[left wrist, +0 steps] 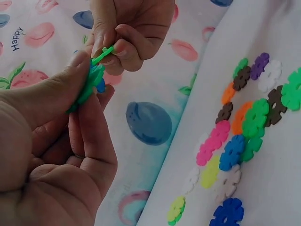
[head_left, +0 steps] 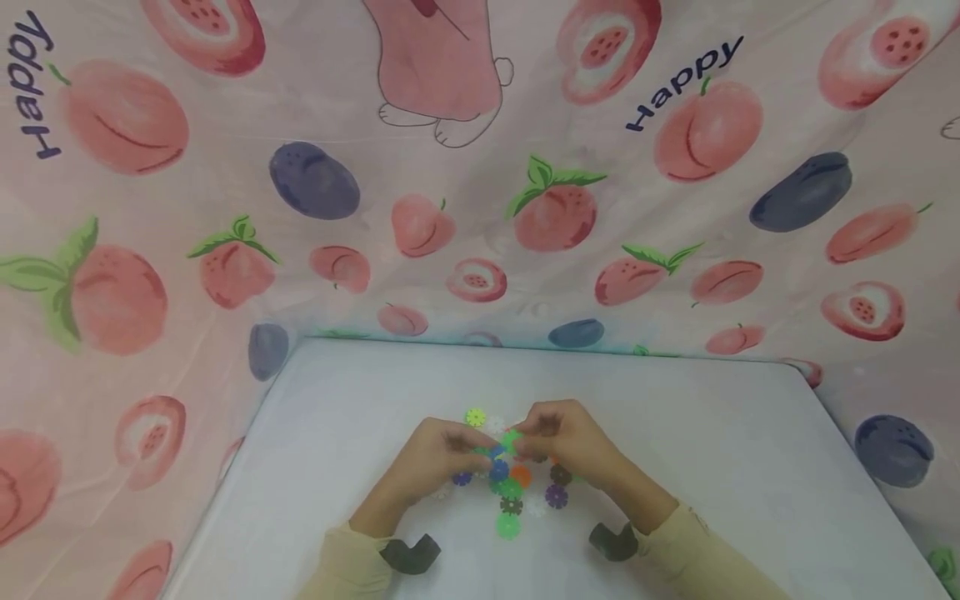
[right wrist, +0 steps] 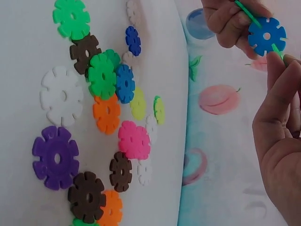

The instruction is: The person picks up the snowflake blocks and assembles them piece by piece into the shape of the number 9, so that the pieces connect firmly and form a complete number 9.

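Note:
Both hands are raised over the table with their fingertips close together. My left hand (head_left: 431,458) pinches a green notched plastic disc (left wrist: 90,85) between thumb and fingers. Between the hands is a blue notched disc (right wrist: 257,38), face-on in the right wrist view, with green discs meeting its edge. With thumb and fingertips, my right hand (head_left: 573,437) pinches another green notched disc (left wrist: 102,55), seen edge-on at the blue one. The fingers partly hide both green discs.
Loose notched discs lie below the hands, including a purple disc (right wrist: 43,159), a white disc (right wrist: 51,96), a pink disc (right wrist: 128,141) and several others, some overlapping. The white tabletop (head_left: 330,400) meets a fruit-print cloth (head_left: 465,175) behind. Dark wrist mounts (head_left: 412,557) sit by the sleeves.

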{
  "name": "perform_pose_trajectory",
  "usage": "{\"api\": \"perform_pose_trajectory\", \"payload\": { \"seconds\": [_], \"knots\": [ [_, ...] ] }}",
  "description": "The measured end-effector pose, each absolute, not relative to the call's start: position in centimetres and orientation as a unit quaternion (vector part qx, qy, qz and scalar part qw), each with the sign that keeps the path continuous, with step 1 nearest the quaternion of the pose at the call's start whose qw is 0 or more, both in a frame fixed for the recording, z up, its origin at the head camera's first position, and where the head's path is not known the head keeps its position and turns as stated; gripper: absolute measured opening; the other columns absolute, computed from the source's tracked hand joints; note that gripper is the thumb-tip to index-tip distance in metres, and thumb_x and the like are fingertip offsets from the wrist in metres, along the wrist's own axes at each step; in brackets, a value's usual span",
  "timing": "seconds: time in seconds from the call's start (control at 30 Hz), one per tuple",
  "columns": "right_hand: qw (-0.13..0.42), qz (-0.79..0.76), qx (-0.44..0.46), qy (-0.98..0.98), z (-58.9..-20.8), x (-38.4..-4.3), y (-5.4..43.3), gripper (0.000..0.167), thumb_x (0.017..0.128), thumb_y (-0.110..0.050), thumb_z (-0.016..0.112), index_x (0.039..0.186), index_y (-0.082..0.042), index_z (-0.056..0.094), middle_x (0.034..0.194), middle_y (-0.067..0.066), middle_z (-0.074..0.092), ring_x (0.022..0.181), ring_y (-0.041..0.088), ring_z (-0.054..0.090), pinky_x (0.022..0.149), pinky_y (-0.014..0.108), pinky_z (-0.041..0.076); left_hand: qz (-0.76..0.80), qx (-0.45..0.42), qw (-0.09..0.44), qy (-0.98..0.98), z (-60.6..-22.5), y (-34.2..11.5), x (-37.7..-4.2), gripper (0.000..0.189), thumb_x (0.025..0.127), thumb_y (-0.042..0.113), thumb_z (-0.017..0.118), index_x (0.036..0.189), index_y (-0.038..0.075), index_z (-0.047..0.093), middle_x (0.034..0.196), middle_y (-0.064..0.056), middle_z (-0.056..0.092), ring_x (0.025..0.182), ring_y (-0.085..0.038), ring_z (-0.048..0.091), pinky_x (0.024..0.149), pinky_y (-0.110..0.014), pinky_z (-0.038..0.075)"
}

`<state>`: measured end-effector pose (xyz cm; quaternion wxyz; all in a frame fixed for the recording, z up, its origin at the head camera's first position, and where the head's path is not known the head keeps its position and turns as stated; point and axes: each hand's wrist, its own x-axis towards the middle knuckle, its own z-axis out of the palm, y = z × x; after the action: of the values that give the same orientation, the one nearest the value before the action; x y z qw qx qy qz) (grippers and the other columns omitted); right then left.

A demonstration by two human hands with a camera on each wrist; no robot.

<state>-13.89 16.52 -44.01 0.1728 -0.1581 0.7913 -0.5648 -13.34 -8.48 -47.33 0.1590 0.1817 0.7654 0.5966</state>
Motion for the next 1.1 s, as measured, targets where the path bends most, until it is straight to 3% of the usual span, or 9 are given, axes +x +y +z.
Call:
{"api": "perform_pose_trajectory", "payload": {
  "seconds": [0.27,0.4,0.53,0.7,0.8,0.93,1.1],
  "knots": [
    [0.177,-0.592,-0.165,0.769,-44.4,-13.7,16.3,0.017,0.087,-0.008,0.078,0.083,0.003,0.066,0.102,0.018,0.077,0.088,0.034,0.076,0.078,0.044,0.063,0.569,0.179,0.155,0.788,-46.9,-8.3,-13.3,0.022,0.08,0.022,0.086,0.099,0.013,0.081,0.087,-0.001,0.078,0.07,-0.011,0.066,0.065,-0.025,0.055],
    [0.178,-0.598,-0.153,0.767,-44.9,-13.8,16.3,0.017,0.086,-0.006,0.078,0.082,0.003,0.065,0.104,0.018,0.077,0.09,0.035,0.076,0.077,0.044,0.063,0.559,0.178,0.151,0.795,-46.8,-8.3,-13.4,0.02,0.08,0.024,0.086,0.098,0.016,0.081,0.08,0.0,0.076,0.065,-0.009,0.062,0.06,-0.024,0.052],
    [0.177,-0.59,-0.137,0.776,-45.2,-13.9,16.4,0.012,0.089,-0.013,0.077,0.091,-0.002,0.072,0.101,0.014,0.078,0.088,0.041,0.072,0.072,0.04,0.061,0.579,0.166,0.15,0.784,-47.0,-8.3,-13.3,0.019,0.081,0.02,0.085,0.099,0.016,0.081,0.078,-0.003,0.075,0.065,-0.012,0.062,0.062,-0.028,0.055],
    [0.173,-0.581,-0.113,0.787,-45.3,-14.1,16.7,0.025,0.091,-0.026,0.077,0.113,-0.013,0.077,0.097,0.009,0.079,0.085,0.045,0.069,0.074,0.05,0.059,0.608,0.134,0.164,0.765,-47.6,-8.2,-13.3,0.025,0.084,0.024,0.083,0.106,0.014,0.079,0.09,-0.006,0.076,0.079,-0.018,0.067,0.075,-0.034,0.058],
    [0.175,-0.581,-0.101,0.788,-45.3,-14.2,16.9,0.032,0.092,-0.028,0.076,0.119,-0.011,0.076,0.099,0.008,0.079,0.088,0.045,0.069,0.079,0.055,0.059,0.613,0.12,0.175,0.761,-47.9,-8.2,-13.3,0.027,0.09,0.032,0.078,0.11,0.014,0.077,0.104,-0.006,0.077,0.094,-0.017,0.07,0.083,-0.032,0.058],
    [0.18,-0.574,-0.088,0.794,-45.1,-14.2,17.0,0.032,0.091,-0.026,0.076,0.118,-0.009,0.074,0.097,0.009,0.077,0.087,0.044,0.068,0.079,0.053,0.058,0.61,0.123,0.175,0.763,-48.0,-8.1,-13.3,0.034,0.099,0.044,0.065,0.113,0.016,0.075,0.116,-0.002,0.076,0.11,-0.016,0.068,0.094,-0.033,0.055],
    [0.185,-0.566,-0.094,0.798,-44.7,-14.0,16.5,0.024,0.091,-0.021,0.075,0.111,-0.008,0.071,0.093,0.008,0.076,0.089,0.043,0.07,0.075,0.048,0.057,0.599,0.122,0.172,0.772,-48.2,-7.7,-13.4,0.037,0.1,0.048,0.061,0.114,0.018,0.075,0.113,0.002,0.075,0.11,-0.016,0.065,0.098,-0.038,0.052]
  ]
}}
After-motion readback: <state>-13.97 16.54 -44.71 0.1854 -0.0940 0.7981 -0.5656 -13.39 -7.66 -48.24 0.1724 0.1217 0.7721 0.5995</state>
